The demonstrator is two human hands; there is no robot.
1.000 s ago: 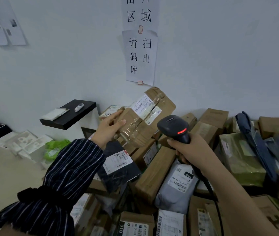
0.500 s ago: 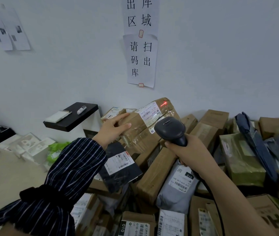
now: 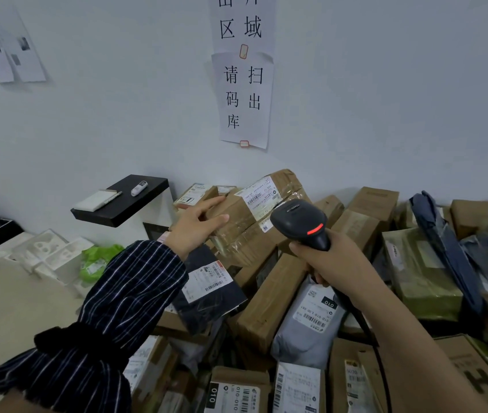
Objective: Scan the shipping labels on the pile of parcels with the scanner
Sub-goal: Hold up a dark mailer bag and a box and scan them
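Left hand [image 3: 198, 225] grips the left end of the brown tape-wrapped cardboard parcel [image 3: 245, 234], fingers over the top edge, thumb on the near face. The white shipping label [image 3: 262, 196] is on the upper face, just right of those fingertips. Right hand [image 3: 326, 260] has its fingers clamped round the handle of the black handheld barcode scanner [image 3: 297, 222], below-right of the label and not touching it.

Likely risks:
- Glossy tape glare spoils the read.
- The beam catches the smaller white sticker [image 3: 265, 226] nearer the scanner instead.
- With only an end grip, the parcel slips down the pile.

The scanner nose points away and up toward the label. Its long axis runs from the right palm up-left. The parcel's long axis rises rightward from the left fingers.
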